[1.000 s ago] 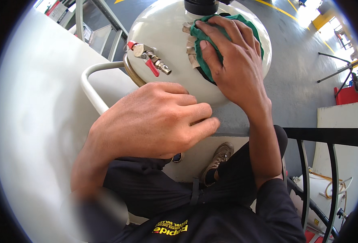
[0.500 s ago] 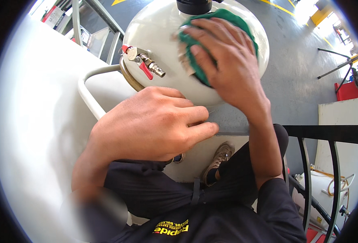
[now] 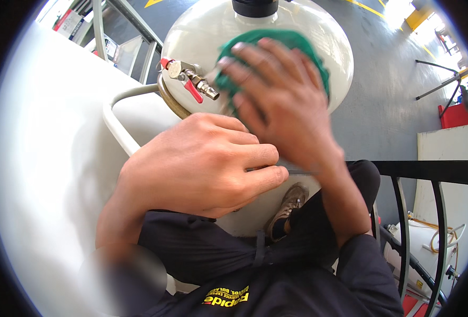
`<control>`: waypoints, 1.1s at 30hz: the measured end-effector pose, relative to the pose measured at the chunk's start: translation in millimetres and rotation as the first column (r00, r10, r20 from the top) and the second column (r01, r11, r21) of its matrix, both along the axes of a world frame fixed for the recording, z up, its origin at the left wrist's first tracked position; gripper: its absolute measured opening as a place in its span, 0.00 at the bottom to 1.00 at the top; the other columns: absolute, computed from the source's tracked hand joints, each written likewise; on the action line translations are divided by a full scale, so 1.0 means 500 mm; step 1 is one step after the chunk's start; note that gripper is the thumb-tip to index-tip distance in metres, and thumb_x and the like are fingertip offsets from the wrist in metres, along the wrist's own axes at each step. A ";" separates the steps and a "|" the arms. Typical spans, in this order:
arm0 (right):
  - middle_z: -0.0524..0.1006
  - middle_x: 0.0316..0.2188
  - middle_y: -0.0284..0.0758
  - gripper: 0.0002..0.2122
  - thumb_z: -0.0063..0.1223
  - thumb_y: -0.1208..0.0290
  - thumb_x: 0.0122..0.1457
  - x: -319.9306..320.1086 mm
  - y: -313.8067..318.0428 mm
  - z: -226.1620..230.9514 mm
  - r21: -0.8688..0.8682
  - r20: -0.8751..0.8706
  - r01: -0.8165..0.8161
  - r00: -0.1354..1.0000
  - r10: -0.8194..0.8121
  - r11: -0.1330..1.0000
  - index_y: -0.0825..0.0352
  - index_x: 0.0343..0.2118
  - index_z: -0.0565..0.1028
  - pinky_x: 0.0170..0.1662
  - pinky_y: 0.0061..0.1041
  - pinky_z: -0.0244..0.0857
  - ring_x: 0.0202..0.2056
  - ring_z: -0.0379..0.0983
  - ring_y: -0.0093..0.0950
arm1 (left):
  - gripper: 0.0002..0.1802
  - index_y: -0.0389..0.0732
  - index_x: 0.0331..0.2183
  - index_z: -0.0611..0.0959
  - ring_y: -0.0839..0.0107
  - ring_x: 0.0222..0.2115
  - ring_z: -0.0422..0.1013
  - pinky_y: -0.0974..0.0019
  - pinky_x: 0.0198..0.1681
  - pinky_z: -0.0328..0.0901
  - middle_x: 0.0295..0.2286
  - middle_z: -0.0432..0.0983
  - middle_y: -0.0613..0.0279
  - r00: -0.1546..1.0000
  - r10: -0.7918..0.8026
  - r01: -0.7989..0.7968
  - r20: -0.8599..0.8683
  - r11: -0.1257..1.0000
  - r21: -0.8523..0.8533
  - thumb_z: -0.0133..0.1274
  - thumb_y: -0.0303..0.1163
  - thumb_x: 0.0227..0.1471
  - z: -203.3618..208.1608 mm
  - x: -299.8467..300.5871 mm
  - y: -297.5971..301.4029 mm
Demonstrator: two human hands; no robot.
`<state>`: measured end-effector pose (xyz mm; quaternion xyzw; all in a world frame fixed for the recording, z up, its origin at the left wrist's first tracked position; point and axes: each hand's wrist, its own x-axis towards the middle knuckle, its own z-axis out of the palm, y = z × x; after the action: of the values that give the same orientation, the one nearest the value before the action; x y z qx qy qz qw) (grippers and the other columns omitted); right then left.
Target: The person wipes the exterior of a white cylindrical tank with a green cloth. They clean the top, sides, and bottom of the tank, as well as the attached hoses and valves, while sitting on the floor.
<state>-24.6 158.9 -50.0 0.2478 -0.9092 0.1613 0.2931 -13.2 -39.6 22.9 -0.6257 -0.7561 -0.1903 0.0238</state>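
My right hand (image 3: 289, 103), slightly blurred, presses a green cloth (image 3: 297, 39) against the rounded top of a glossy cream tank (image 3: 191, 34), its fingers bent over the cloth. Close to the cloth's left edge, a metal valve with a hose coupling and red levers (image 3: 193, 91) juts from the tank. Nearer to me, my left hand (image 3: 202, 164) hangs in front of the tank with its fingers curled in. Its palm is hidden, so what it holds, if anything, does not show. A black fitting (image 3: 255, 7) tops the tank.
A pale tubular handle (image 3: 115, 119) curves out beside the tank, next to a coiled hose (image 3: 170, 100). On the left is a large white surface (image 3: 43, 148). Black curved rails (image 3: 424, 171) stand at the right, with another white tank (image 3: 421, 248) beyond them.
My right hand and the green cloth have slid left and toward me over the tank, closer to the valve. My left hand has barely moved.
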 end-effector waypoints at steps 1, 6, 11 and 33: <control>0.76 0.67 0.31 0.20 0.58 0.59 0.70 0.013 -0.004 -0.016 0.016 -0.051 -0.003 0.999 0.004 1.000 0.49 0.64 0.81 0.75 0.48 0.56 0.70 0.68 0.37 | 0.18 0.43 0.40 0.93 0.64 0.29 0.83 0.63 0.35 0.79 0.31 0.86 0.62 1.000 -0.014 0.014 0.004 0.998 0.068 0.67 0.25 0.43 -0.002 -0.003 -0.005; 0.81 0.63 0.27 0.19 0.65 0.55 0.63 -0.021 0.103 -0.061 -0.118 -0.187 0.084 0.977 -0.105 0.989 0.45 0.58 0.85 0.75 0.46 0.54 0.67 0.72 0.34 | 0.18 0.30 0.40 0.91 0.67 0.27 0.81 0.66 0.33 0.77 0.31 0.85 0.52 0.988 0.148 -0.151 0.030 0.945 0.290 0.51 0.15 0.49 0.034 -0.029 -0.037; 0.82 0.61 0.26 0.19 0.64 0.56 0.64 -0.030 0.124 -0.093 -0.285 -0.236 0.091 0.958 -0.162 0.954 0.45 0.58 0.85 0.76 0.45 0.53 0.67 0.73 0.33 | 0.20 0.24 0.44 0.87 0.70 0.29 0.79 0.69 0.34 0.76 0.35 0.86 0.46 0.973 0.180 -0.227 0.144 0.852 0.472 0.40 0.14 0.61 0.033 -0.053 -0.061; 0.75 0.67 0.14 0.33 0.61 0.24 0.58 0.014 0.043 -0.206 -0.020 -0.494 0.016 0.869 -0.024 1.000 0.29 0.64 0.79 0.80 0.50 0.44 0.71 0.65 0.28 | 0.20 0.24 0.43 0.89 0.70 0.28 0.80 0.69 0.32 0.77 0.36 0.87 0.44 0.989 0.145 -0.145 0.030 0.910 0.388 0.43 0.15 0.59 0.031 -0.053 -0.031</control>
<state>-17.6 180.2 -153.2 0.2689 -0.8053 0.0964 0.5195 -39.6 -55.1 38.5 -0.5506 -0.7476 -0.3344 0.1612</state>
